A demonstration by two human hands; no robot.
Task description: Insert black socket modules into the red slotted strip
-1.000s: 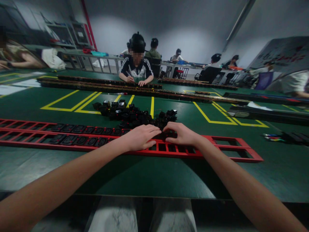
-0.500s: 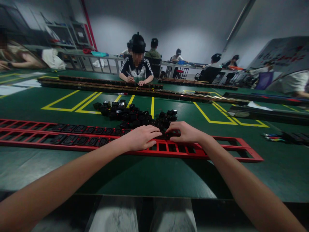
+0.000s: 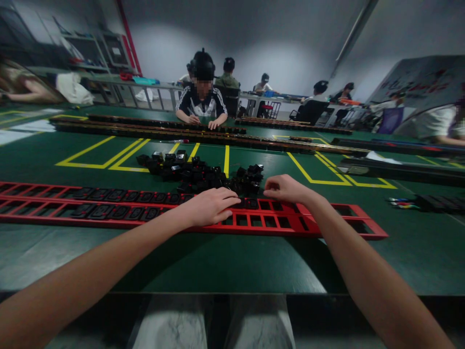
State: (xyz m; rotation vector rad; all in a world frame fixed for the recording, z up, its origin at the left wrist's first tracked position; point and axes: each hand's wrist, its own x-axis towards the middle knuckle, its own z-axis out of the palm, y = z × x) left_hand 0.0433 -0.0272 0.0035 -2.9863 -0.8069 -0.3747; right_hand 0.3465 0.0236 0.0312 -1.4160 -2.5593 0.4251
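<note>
Two long red slotted frames (image 3: pixel 312 226) lie across the green table (image 3: pixel 232 261) in front of me, their left slots filled with black sockets. My left hand (image 3: pixel 210 206) rests palm down on the frames, fingers stretched flat over the last filled slots. My right hand (image 3: pixel 286 188) hovers just above the far frame, fingers curled into a loose fist; what it holds, if anything, is hidden. Just beyond both hands is a heap of loose black sockets (image 3: pixel 203 174).
Yellow lines mark boxes on the table. A person (image 3: pixel 201 97) sits opposite at long dark frames (image 3: pixel 152 127). More people sit at tables behind and at the right. Dark frames (image 3: pixel 399 167) and small coloured items (image 3: pixel 399 202) lie at the right.
My right hand has lifted off the red frame and drawn right and back toward the heap, curling shut. My left hand has stayed on the frame.
</note>
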